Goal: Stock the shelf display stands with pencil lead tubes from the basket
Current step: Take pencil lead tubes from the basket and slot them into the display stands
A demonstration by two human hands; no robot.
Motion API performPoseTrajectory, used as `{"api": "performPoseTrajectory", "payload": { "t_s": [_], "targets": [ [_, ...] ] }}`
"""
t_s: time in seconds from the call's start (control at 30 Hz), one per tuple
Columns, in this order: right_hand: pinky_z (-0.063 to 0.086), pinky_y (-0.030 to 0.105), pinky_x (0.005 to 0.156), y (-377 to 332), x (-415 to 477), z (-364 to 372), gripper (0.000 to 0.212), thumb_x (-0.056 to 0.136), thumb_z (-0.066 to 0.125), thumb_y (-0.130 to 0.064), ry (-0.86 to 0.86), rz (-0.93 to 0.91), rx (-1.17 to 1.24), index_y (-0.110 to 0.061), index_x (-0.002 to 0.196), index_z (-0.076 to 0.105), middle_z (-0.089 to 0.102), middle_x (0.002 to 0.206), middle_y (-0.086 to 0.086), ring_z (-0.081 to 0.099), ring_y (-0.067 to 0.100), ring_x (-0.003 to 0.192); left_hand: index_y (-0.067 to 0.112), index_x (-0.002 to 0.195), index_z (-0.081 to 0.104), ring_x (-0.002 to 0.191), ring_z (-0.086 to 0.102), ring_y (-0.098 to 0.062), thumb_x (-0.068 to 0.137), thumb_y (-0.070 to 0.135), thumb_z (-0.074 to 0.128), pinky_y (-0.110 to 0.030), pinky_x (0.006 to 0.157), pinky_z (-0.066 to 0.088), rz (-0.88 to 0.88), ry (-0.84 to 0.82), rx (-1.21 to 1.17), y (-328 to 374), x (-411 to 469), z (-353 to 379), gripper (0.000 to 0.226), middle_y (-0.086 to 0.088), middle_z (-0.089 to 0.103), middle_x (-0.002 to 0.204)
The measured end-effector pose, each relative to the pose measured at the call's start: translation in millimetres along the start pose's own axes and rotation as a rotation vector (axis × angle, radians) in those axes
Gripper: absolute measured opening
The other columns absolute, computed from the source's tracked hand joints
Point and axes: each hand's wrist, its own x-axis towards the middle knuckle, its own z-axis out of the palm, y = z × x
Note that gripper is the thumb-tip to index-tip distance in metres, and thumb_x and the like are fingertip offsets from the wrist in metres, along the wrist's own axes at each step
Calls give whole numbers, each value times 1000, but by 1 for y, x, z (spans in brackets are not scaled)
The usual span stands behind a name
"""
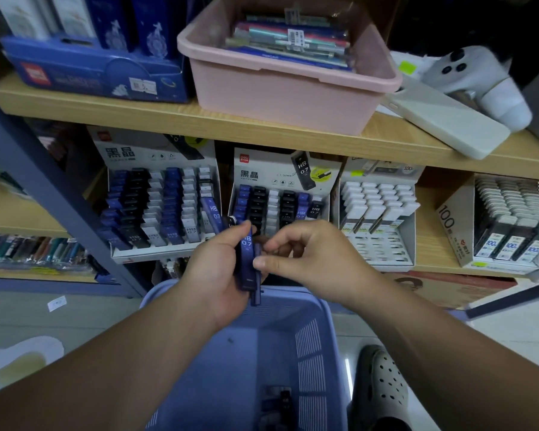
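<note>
Matt lilac plastic basket (293,309), glossy blue plastic lead tubes (247,256), pale wood-grain shelf (262,127), printed cardboard stands (285,169)

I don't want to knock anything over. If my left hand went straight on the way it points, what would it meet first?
Probably the middle display stand: the left hand, holding blue lead tubes, points up at its front rows. Depth is unclear, so the gap can't be judged.
</note>
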Motion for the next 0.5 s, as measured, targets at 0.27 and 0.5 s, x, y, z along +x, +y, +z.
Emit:
{"api": "performPoseTrajectory", "payload": {
  "t_s": [0.27, 0.5],
  "targets": [
    [49, 34, 69, 7, -11, -4, 13, 81, 83, -16, -31, 88, 191, -14, 92, 79, 67, 77, 8, 55, 10, 67, 5, 91, 63, 74, 72, -25, 100, 21, 54, -37, 74, 57, -42, -56, 30, -11, -11, 11, 21, -16, 72, 88],
    [52, 27, 61, 6, -14, -9, 3, 86, 72, -4, 56, 229, 369, -6, 85, 73, 67, 63, 3, 59, 9, 56, 0, 116, 63, 82, 70, -32, 100, 24, 55, -39, 57, 61, -76, -30, 103, -15, -10, 13, 30, -19, 73, 103]
  ]
}}
